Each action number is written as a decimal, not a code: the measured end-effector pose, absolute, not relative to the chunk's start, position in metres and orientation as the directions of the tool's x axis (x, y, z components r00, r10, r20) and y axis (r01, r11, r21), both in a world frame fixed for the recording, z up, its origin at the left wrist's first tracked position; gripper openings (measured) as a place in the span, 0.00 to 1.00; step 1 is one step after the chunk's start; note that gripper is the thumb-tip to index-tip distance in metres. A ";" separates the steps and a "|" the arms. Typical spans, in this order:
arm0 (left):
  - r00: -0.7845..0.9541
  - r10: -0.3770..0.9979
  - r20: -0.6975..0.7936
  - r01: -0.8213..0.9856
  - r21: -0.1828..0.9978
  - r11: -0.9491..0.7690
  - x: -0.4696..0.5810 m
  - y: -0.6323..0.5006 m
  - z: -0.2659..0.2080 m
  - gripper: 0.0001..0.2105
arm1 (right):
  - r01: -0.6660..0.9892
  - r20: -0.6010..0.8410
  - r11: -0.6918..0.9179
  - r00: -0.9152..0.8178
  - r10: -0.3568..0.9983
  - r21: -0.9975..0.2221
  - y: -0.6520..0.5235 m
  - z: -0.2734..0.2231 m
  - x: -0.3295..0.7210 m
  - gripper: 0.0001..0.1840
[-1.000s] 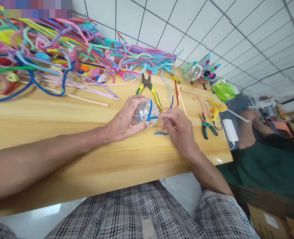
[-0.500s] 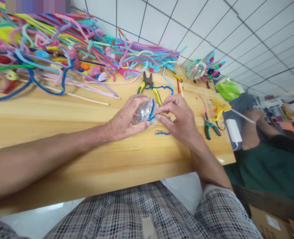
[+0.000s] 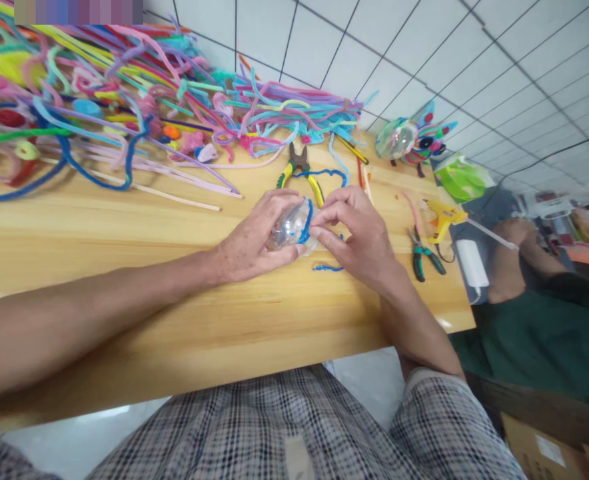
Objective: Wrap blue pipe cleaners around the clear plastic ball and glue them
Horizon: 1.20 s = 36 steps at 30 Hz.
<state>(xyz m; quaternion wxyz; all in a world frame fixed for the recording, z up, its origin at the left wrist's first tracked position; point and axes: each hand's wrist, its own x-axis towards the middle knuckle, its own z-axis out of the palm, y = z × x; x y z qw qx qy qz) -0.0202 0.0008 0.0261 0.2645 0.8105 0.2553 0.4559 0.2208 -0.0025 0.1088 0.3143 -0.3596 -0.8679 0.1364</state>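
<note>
My left hand [image 3: 247, 237] is wrapped round a clear, shiny plastic rounded piece [image 3: 288, 227], thumb below and fingers above. Along the right part of this piece runs a blue pipe cleaner [image 3: 308, 220]. At its lower right, my right hand [image 3: 359, 230] is closed in a pinch on the pipe cleaner; its tip is hidden by the fingers. Just beyond both hands lie yellow-handled pliers [image 3: 298, 160], jaws pointing away, with another length of blue pipe cleaner [image 3: 332, 173] across them. A short blue piece [image 3: 328, 268] rests on the table below my right fingers.
Heaped pipe cleaners [image 3: 139, 100] cover the back left of the wooden table [image 3: 174, 333]. To the right are green-handled pliers [image 3: 424, 257], a yellow glue gun [image 3: 444, 217] and a white box-shaped device [image 3: 472, 263]. A colourful figure [image 3: 417, 140] stands behind them. Another person's legs [image 3: 509, 267] are beyond the edge.
The blue pipe cleaner's end, which stuck out towards my right fingers, now lies closer along the plastic piece. Both hands keep nearly the same place; the view has shifted slightly.
</note>
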 end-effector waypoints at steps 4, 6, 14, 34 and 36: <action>0.444 0.658 0.608 0.163 0.667 -0.727 -0.019 0.001 0.026 0.30 | 0.524 0.479 0.709 -0.524 0.705 -0.471 -0.001 0.105 0.220 0.02; 0.439 0.659 0.610 0.162 0.668 -0.726 -0.019 0.001 0.026 0.30 | 0.519 0.495 0.720 -0.524 0.693 -0.460 -0.001 0.104 0.220 0.02; 0.448 0.662 0.601 0.192 0.659 -0.728 -0.019 -0.001 0.028 0.31 | 0.544 0.476 0.715 -0.535 0.699 -0.439 -0.004 0.105 0.220 0.04; 0.522 0.602 0.604 0.217 0.588 -0.779 -0.023 -0.003 0.028 0.29 | 0.555 0.271 0.659 -0.623 0.734 -0.507 -0.002 0.105 0.223 0.34; 0.525 0.599 0.604 0.208 0.591 -0.779 -0.023 -0.003 0.028 0.29 | 0.547 0.253 0.654 -0.633 0.731 -0.522 -0.002 0.106 0.224 0.34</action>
